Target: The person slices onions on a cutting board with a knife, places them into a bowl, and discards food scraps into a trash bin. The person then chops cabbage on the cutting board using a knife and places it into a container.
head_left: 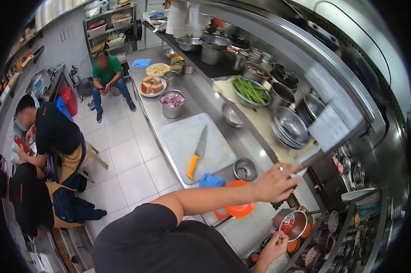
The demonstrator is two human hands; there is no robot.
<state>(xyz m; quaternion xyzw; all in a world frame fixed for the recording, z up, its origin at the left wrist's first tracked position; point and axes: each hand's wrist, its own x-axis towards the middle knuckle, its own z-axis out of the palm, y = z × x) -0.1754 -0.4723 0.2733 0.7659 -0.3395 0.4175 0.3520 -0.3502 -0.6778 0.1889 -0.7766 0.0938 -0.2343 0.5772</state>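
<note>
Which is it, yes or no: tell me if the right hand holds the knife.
No, the right hand holds a metal container of red pieces; the knife lies on the cutting board.

Metal pot (299,222): round, shiny, near right, held by the rim. Tilted, mouth facing the camera. Chopped red bits (287,226) inside, bunched to the left, filling only part.

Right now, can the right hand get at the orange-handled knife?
Probably not directly: the right hand has its grip on a metal bowl holding red pieces, and in this view the left arm stretches across the way. The knife itself lies uncovered on the cutting board.
</note>
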